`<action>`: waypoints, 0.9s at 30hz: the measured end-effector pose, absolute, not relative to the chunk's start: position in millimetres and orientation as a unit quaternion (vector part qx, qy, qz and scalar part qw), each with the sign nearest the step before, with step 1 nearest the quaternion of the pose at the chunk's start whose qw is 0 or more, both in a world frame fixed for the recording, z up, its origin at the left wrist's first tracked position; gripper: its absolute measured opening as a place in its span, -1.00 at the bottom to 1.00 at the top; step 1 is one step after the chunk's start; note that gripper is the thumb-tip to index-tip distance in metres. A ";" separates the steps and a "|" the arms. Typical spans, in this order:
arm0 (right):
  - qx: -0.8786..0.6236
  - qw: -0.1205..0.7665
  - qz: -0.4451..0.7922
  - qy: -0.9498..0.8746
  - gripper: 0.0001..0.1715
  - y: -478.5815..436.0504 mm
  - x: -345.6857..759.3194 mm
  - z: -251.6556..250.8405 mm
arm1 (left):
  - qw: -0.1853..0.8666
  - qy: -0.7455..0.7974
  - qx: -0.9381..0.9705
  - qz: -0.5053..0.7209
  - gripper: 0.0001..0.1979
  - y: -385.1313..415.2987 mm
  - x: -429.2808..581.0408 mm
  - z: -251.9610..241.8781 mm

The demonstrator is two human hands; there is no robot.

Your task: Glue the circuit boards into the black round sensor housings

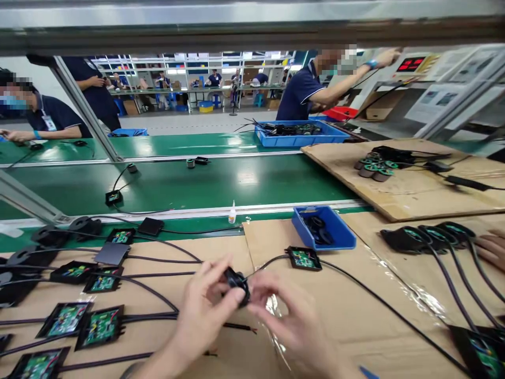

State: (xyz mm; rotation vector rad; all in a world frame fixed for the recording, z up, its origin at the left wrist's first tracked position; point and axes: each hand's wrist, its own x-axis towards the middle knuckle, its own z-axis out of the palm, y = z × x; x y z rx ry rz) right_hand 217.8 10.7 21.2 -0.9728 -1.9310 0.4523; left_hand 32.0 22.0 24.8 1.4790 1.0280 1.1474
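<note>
My left hand point(207, 300) grips a small black round part point(239, 288) between thumb and fingers, above the cardboard. My right hand point(290, 310), a little blurred, has its thumb and forefinger closed at the part's right edge. A thin black cable point(271, 261) runs from beside the part to an open black case with a green circuit board point(303, 258). From that case a longer cable point(379, 295) leads to the lower right. Just behind it stands a blue bin point(343, 238) holding black ring-shaped parts point(317, 230).
Several open black cases with circuit boards point(100, 326) and cables lie to the left. A small white bottle point(232, 215) stands near the green conveyor point(268, 176). At right are black housings point(406, 239), another person's hand point(491, 247) and a raised board point(418, 197). Co-workers sit and stand beyond.
</note>
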 end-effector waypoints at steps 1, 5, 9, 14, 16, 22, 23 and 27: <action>-0.408 0.422 0.176 -0.791 -0.72 18.7 222.1 19.4 | 0.453 0.445 0.611 0.472 -0.51 26.0 22.5 29.4; -0.461 0.285 0.137 -0.829 -0.76 40.2 240.1 6.8 | 0.345 0.515 0.665 0.416 -0.66 38.2 -5.8 38.5; -0.483 0.277 0.174 -0.812 -0.89 38.3 243.1 -5.6 | 0.254 0.472 0.767 0.354 -0.70 38.3 -3.4 28.1; -0.473 0.319 0.195 -0.798 -0.87 35.2 241.7 -9.6 | 0.126 0.387 0.844 0.349 -0.75 35.6 14.8 10.0; -0.471 0.330 0.204 -0.792 -0.87 36.4 242.4 -10.2 | 0.082 0.378 0.856 0.342 -0.78 34.8 19.2 6.5; -0.460 0.353 0.215 -0.786 -0.90 38.0 244.3 -11.2 | 0.016 0.372 0.868 0.328 -0.82 31.0 27.5 8.0; -0.459 0.356 0.215 -0.785 -0.90 37.8 244.6 -11.3 | 0.012 0.373 0.867 0.329 -0.82 30.7 28.7 8.5; -0.461 0.355 0.219 -0.783 -0.89 37.2 245.5 -11.4 | 0.009 0.380 0.859 0.343 -0.79 31.1 31.2 7.6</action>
